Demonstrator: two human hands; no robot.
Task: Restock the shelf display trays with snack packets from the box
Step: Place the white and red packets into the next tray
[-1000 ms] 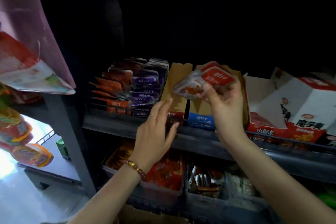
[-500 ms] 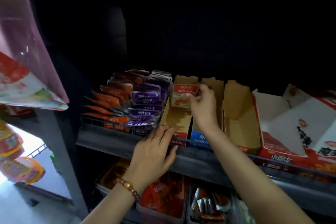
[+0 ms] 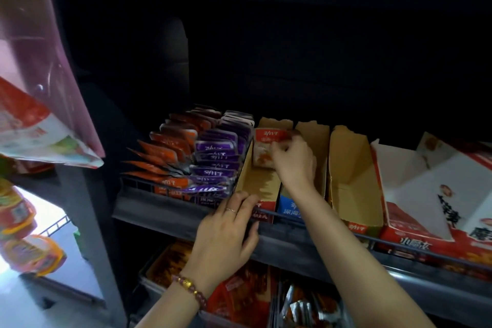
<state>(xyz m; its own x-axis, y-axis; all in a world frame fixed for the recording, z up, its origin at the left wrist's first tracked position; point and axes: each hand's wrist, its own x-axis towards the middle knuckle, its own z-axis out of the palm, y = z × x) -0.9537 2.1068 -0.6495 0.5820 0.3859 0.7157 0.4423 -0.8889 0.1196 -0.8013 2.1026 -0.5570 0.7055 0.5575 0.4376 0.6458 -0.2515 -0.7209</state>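
Dark shelf (image 3: pixel 186 224): packet (image 3: pixel 263 153) now lowered into centre tray (image 3: pixel 257 184), pinched by right hand (image 3: pixel 295 165); tray braced by flat-fingered left hand (image 3: pixel 226 231)

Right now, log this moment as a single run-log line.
phase: placing | right hand: pinches snack packet upright at back of cardboard tray | left hand: rests on tray front

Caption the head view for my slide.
Right hand holds a red-topped snack packet at the back of a brown cardboard display tray; left hand rests at its front edge.
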